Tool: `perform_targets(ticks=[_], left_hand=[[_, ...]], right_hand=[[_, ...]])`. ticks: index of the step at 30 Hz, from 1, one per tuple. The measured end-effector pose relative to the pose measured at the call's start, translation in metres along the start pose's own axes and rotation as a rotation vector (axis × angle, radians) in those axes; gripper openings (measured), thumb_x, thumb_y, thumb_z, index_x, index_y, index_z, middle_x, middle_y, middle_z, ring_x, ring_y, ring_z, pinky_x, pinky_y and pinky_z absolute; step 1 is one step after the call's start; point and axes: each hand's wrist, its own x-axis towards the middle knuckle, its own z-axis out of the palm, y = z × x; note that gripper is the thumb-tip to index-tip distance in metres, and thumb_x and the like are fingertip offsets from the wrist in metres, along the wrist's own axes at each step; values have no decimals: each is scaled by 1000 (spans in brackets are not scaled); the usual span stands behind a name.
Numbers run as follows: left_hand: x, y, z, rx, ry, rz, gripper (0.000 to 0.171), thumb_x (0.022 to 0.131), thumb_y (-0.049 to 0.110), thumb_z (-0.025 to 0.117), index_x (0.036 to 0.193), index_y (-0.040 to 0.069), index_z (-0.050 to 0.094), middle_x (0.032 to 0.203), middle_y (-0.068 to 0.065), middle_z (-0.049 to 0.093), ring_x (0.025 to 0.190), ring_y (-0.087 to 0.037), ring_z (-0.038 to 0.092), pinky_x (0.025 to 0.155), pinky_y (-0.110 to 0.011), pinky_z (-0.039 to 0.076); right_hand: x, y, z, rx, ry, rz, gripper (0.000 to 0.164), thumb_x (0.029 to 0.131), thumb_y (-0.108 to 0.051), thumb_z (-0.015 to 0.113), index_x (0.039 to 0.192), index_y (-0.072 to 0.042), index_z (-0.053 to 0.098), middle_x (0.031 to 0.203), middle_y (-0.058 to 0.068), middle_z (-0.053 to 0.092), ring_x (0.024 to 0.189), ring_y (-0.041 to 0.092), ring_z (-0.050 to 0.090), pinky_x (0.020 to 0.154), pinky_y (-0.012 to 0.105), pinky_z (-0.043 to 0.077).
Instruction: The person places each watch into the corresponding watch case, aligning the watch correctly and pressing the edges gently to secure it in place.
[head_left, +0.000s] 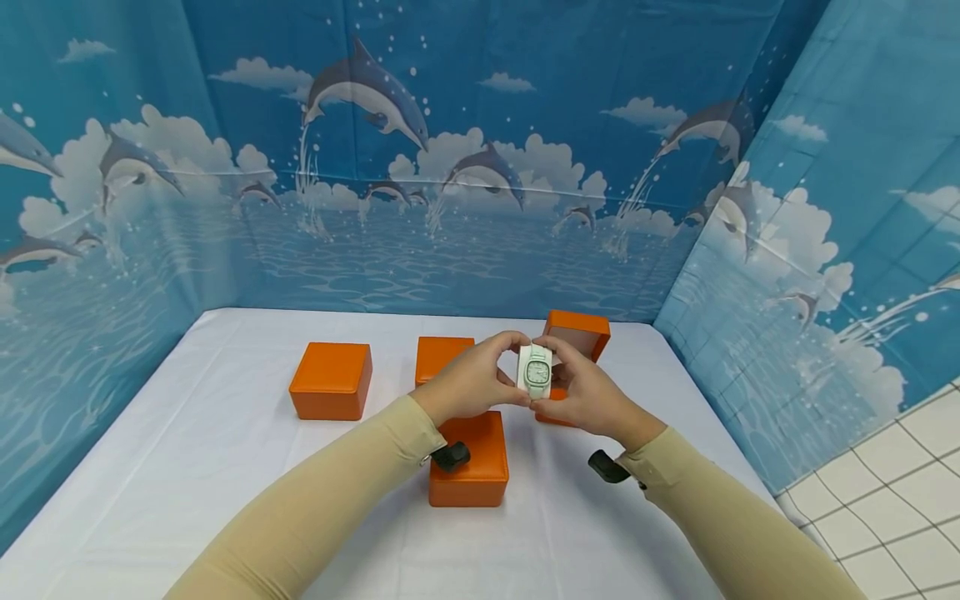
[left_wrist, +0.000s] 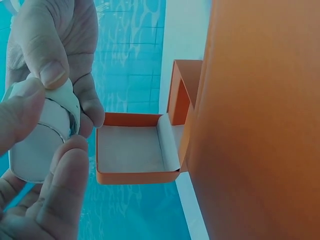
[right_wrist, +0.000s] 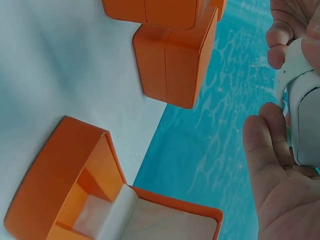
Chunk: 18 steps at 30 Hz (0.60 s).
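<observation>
A pale green wristwatch (head_left: 537,372) with a squarish dial is wrapped round a white cushion (left_wrist: 36,155). My left hand (head_left: 476,377) pinches it from the left with thumb and fingers. From the other side my right hand (head_left: 588,390) holds it the same way. Both wrist views show the pale strap (right_wrist: 294,66) curving round the cushion between the fingertips. An orange box (head_left: 579,323) stands behind and below the right hand, its lid raised. Its pale lining (left_wrist: 131,150) shows in the left wrist view, and the right hand covers part of it from above.
Three closed orange boxes share the white tablecloth (head_left: 187,450): one at the left (head_left: 330,371), one at the back (head_left: 441,354) partly behind my left hand, and one in front (head_left: 472,467) under my left wrist. A dolphin-print curtain (head_left: 450,242) borders the table's back and sides.
</observation>
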Motion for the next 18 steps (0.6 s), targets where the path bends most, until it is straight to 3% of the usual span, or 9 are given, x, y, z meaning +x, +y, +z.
perform_targets(ticks=[11, 18], left_hand=[[7, 0, 5, -6, -23, -7, 81, 89, 16, 87, 156, 22, 42, 150, -2, 52, 95, -9, 72, 83, -29, 63], [17, 3, 10, -10, -34, 4, 75, 91, 12, 84, 154, 20, 43, 149, -3, 52, 95, -11, 72, 82, -28, 63]], right_hand=[[-5, 2, -7, -100, 21, -4, 90, 91, -14, 84, 164, -7, 32, 153, 17, 50, 115, 29, 67, 101, 50, 59], [-9, 5, -20, -107, 8, -5, 91, 92, -10, 82, 166, -11, 29, 152, 17, 50, 118, 31, 65, 105, 53, 57]])
